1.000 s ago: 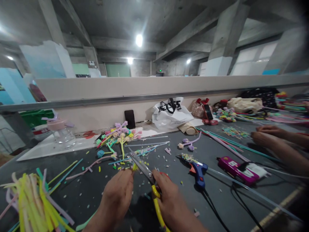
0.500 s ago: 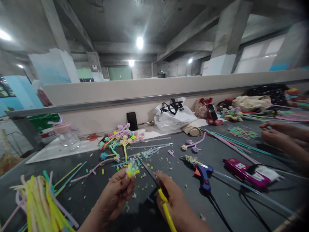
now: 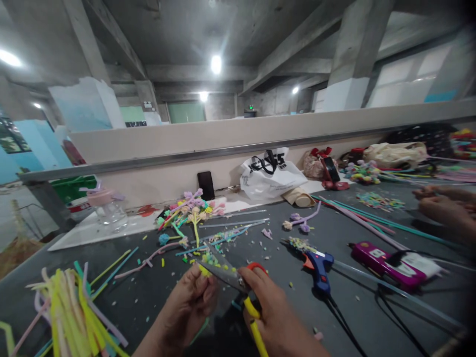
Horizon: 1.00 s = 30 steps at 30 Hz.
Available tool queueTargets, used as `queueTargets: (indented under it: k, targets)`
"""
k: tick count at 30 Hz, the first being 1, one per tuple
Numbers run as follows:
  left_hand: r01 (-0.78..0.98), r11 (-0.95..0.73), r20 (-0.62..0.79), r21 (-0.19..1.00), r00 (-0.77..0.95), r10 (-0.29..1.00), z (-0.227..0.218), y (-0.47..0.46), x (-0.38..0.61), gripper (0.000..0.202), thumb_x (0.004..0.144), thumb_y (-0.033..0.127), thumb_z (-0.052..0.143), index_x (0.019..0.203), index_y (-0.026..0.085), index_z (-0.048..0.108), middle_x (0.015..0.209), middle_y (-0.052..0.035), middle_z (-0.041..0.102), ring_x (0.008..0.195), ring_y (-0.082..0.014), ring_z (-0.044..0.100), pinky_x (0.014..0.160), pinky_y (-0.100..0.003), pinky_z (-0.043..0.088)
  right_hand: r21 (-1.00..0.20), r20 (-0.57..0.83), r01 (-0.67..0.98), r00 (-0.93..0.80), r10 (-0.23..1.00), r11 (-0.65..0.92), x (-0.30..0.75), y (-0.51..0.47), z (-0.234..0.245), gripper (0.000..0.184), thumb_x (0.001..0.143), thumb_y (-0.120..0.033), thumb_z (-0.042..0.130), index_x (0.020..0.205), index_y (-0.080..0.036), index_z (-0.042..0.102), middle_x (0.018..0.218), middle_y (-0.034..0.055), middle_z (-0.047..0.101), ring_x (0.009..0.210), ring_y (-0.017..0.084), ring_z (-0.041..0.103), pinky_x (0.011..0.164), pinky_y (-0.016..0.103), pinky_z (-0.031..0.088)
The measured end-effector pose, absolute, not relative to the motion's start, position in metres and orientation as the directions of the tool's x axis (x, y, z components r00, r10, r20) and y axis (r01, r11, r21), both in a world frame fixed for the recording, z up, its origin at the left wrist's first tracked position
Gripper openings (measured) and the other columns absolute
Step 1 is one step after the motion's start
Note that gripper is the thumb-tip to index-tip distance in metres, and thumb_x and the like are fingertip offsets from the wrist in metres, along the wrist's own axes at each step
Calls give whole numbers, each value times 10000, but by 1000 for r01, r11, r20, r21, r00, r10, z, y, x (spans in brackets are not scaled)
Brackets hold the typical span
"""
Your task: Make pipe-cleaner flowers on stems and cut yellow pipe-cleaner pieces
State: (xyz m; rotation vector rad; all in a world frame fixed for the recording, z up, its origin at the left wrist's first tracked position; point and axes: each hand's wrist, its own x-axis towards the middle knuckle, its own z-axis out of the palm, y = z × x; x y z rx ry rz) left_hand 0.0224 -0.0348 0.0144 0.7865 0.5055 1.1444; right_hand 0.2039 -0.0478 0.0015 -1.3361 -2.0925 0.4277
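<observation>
My right hand [image 3: 273,310] is closed round the yellow and red handles of a pair of scissors [image 3: 226,273]. The blades point left towards my left hand [image 3: 193,300], which pinches a small yellow fuzzy piece [image 3: 204,267] at its fingertips. The blades meet the yellow piece just above my left fingers. Both hands hover low over a dark grey table [image 3: 156,292] strewn with tiny coloured clippings.
A bundle of yellow, pink and teal pipe cleaners [image 3: 67,312] lies at the left. A blue glue gun [image 3: 318,265], a magenta device [image 3: 386,260], finished pipe-cleaner flowers [image 3: 191,210], a white plastic bag [image 3: 269,173] and a phone [image 3: 206,185] lie farther off. Another person's hands [image 3: 444,206] work at the right.
The scissors turned from pointing up and away to lying across my left fingertips, onto the yellow piece. My left hand dropped slightly. The other person's hands shifted right.
</observation>
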Motion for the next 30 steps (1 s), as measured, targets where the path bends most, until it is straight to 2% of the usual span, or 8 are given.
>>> queueTargets:
  k: [3,8,14,20,25,28,30]
  targets:
    - [-586,200,50,785,382,923,14,-34,20,306,691,347,671,624,158,440,504,61,357,457,-52,260,442,-167,228,-562,339,695,-301,891,449,204,-48,1,669,572,-59,435,1211,-256,438,1127,51,540,1005,191,521,848,302,410]
    - [-607,202,14,768,331,943,14,-31,17,299,649,320,711,652,152,464,532,64,367,465,-39,281,451,-150,224,-571,337,694,-288,896,438,203,-47,3,659,571,-56,440,1202,-245,453,1123,56,541,988,185,529,840,288,415]
    - [-568,165,29,806,316,948,17,-32,20,342,631,346,721,576,144,451,497,66,344,453,-38,258,455,-159,226,-586,349,674,-290,891,450,203,-48,6,673,562,-36,438,1202,-244,452,1113,49,551,993,176,529,863,280,402]
    - [-535,171,16,827,328,945,20,-30,18,370,590,379,742,552,139,462,472,60,363,436,-36,268,438,-162,214,-549,385,681,-308,870,485,205,-48,3,700,544,-38,432,1207,-261,435,1109,40,544,993,182,527,847,277,410]
    - [-630,212,16,747,335,942,20,-31,12,313,608,345,739,608,139,503,507,61,372,438,-33,277,417,-154,228,-618,424,615,-265,866,491,206,-46,4,631,558,-44,426,1156,-243,452,1018,26,560,925,157,549,812,239,428]
    - [-688,259,6,678,358,934,17,-32,14,328,608,337,740,582,137,483,493,70,341,419,-22,235,401,-146,206,-588,411,658,-257,875,470,206,-46,4,632,562,-57,438,1163,-248,472,1049,39,563,950,178,546,818,260,426]
    - [-683,284,8,673,391,920,15,-33,17,333,619,327,735,563,134,469,488,69,340,415,-21,222,397,-148,200,-552,384,690,-287,878,467,206,-46,4,659,562,-66,445,1192,-257,467,1079,48,560,970,193,541,825,281,425]
